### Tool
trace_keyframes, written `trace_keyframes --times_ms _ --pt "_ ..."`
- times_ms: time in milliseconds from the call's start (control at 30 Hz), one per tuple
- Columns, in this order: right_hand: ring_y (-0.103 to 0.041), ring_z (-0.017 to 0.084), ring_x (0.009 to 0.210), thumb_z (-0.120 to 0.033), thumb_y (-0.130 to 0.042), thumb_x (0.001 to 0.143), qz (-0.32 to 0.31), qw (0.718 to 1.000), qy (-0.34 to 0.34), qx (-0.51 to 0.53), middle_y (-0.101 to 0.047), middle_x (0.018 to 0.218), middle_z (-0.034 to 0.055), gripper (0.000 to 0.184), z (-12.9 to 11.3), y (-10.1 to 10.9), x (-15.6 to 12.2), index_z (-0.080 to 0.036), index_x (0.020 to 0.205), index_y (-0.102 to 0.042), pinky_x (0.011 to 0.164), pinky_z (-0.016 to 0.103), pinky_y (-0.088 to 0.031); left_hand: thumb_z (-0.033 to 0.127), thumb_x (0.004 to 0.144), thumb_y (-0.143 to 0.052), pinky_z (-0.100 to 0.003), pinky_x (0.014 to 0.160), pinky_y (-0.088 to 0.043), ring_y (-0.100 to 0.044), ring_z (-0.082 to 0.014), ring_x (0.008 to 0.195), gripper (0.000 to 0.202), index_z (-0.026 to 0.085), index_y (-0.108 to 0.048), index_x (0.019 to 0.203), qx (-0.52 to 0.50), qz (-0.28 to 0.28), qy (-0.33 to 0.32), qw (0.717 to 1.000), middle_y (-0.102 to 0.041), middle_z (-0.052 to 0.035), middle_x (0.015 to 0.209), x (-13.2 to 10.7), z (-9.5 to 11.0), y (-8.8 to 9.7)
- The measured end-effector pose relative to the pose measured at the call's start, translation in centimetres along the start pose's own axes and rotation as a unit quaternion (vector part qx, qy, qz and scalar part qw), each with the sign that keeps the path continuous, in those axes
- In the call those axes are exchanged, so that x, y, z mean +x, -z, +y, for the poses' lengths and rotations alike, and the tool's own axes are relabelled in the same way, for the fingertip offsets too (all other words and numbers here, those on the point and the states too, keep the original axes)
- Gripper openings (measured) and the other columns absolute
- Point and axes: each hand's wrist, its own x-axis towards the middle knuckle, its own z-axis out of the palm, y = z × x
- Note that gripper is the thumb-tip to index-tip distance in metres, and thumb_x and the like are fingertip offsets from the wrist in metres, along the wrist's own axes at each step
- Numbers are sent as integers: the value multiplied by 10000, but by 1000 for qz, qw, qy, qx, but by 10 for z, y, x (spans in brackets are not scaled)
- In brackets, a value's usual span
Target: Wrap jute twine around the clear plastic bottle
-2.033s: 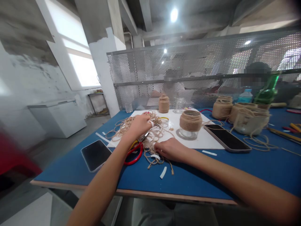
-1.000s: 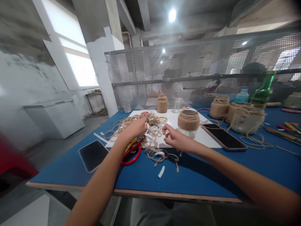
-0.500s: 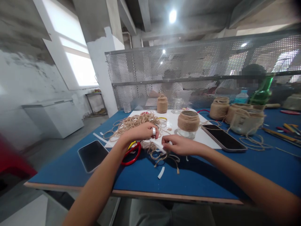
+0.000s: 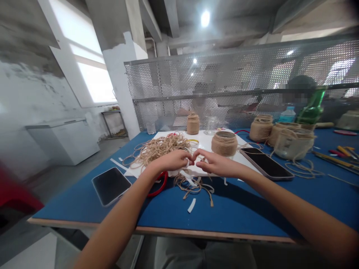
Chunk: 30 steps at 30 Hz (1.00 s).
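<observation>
My left hand [image 4: 171,160] and my right hand [image 4: 217,164] meet fingertip to fingertip above the front edge of a white board [image 4: 206,142]. Both are closed in a pinch on a piece of white tape [image 4: 187,173], which trails down below the left fingers. A tangled pile of jute twine [image 4: 159,147] lies just behind my left hand. Loose twine ends and tape scraps [image 4: 196,188] lie on the blue table [image 4: 241,209] under the hands. Red-handled scissors [image 4: 157,186] sit under my left wrist. A twine-wrapped glass jar [image 4: 224,143] stands behind my right hand.
One phone [image 4: 111,185] lies face up at the left, another [image 4: 266,160] at the right. Several wrapped jars [image 4: 262,128], a green bottle [image 4: 314,108] and tools [image 4: 340,153] crowd the right. A small wrapped jar [image 4: 193,124] stands by the mesh screen [image 4: 238,74]; people sit behind it.
My right hand lifted off the table and came up to my left hand. A white tape strip was drawn out between them, and both hands now pinch together higher and farther forward.
</observation>
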Motion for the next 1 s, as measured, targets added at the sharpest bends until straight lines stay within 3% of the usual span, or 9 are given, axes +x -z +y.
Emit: trace_keyframes --times_ms 100,200,400,567,700,833,1000 --pt "-518 117 646 -258 -402 859 -74 994 15 -79 -620 761 26 201 11 -4 0 -168 886 -579 589 211 -351 114 691 -430 -197 655 -416 -577 -139 745 294 163 -638 893 9 -79 8 997 -654 -14 828 1 -3 -7" --pt "-528 122 636 -296 -437 844 -110 987 8 -115 -635 753 33 201 16 -7 0 -174 852 -596 549 199 -331 132 675 -456 -182 594 -405 -573 -132 712 290 184 -622 906 16 -121 34 992 -650 -1 815 -1 -6 -8" --pt "-532 128 589 -389 -504 799 -104 986 4 -134 -643 712 32 240 5 -16 -1 -187 851 -623 508 202 -312 156 645 -488 -178 531 -374 -553 -143 713 283 206 -596 901 55 -156 46 985 -636 1 834 -3 -4 -10" --pt "-545 131 646 -206 -466 796 -85 990 31 -105 -655 816 42 224 -1 -22 -2 -199 973 -604 572 214 -349 118 626 -461 -187 553 -376 -542 -139 697 352 205 -587 943 84 -151 29 985 -638 -2 860 -4 2 -15" --pt "-495 123 622 -216 -452 790 -41 997 9 -61 -590 712 22 119 3 -13 0 -168 794 -561 554 220 -338 138 635 -467 -198 511 -357 -517 -132 598 241 192 -601 828 85 -143 43 985 -626 4 734 -5 2 -17" --pt "-390 76 467 -217 -387 791 3 985 -94 142 -488 560 -36 116 7 -4 4 -184 689 -432 453 193 -291 153 672 -452 -208 524 -354 -515 -135 602 175 192 -573 791 83 -83 52 992 -603 4 708 -4 1 -15" --pt "-250 24 341 -211 -378 768 47 928 -153 336 -633 691 20 62 4 -4 7 -190 711 -383 368 198 -149 120 762 -316 -260 591 -345 -504 -172 701 233 175 -475 924 90 123 99 983 -563 -44 781 -3 2 -1"
